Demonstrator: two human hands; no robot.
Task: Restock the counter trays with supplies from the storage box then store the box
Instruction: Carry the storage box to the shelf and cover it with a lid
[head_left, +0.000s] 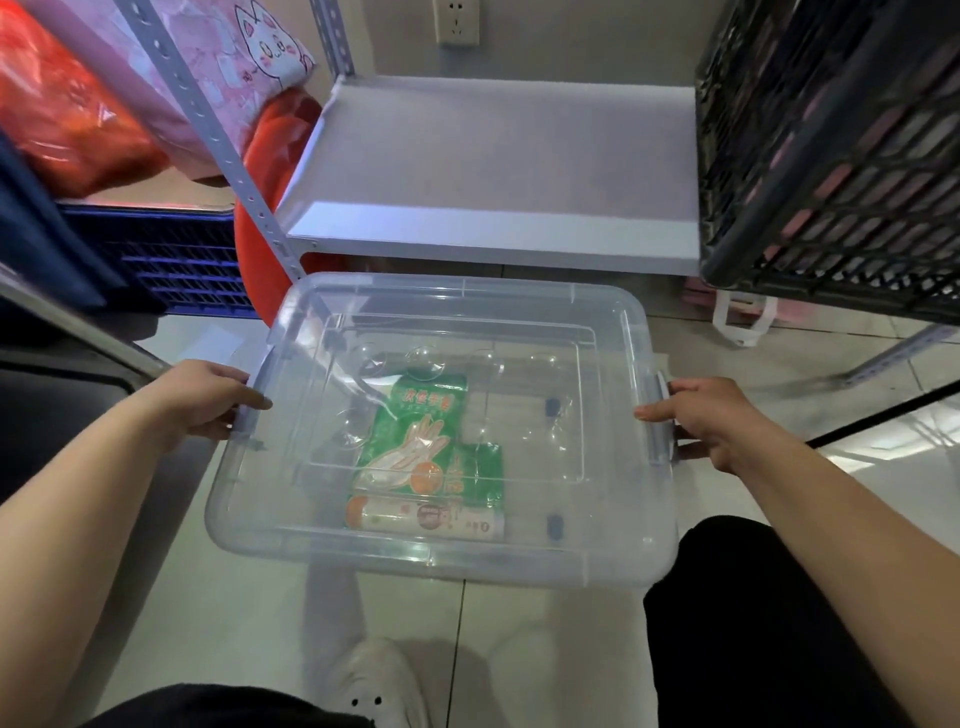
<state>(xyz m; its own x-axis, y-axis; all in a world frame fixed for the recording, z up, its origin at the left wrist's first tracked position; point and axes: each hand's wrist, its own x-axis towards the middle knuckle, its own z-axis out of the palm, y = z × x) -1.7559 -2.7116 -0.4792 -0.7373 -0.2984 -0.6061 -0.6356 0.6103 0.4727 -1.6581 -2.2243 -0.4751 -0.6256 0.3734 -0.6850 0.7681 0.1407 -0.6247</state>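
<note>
- left hand (208, 400) grips the left side handle of the clear storage box (441, 551); right hand (711, 421) grips the right handle.
- box is lidded, held above the tiled floor, just before the bare white shelf (493, 171).
- inside: green glove packet (415, 431).

Pale glossy floor tiles (234, 597) with dark grout lines, soft light reflected at right. Plain grey wall (571, 36) at rear, with a white socket (456, 22) mounted high on it. White metal shelf (493, 156) set low against the wall, carried on perforated grey uprights (208, 114). Black lattice crate (831, 156) at right, just beside the shelf and reaching forward past its front edge. Blue slatted crate (171, 260) left of the uprights. Above it, a red plastic bag (67, 119) and a pink pack (249, 47) printed with a cartoon cat. White bag handles (743, 322) on the floor below the black crate.
</note>
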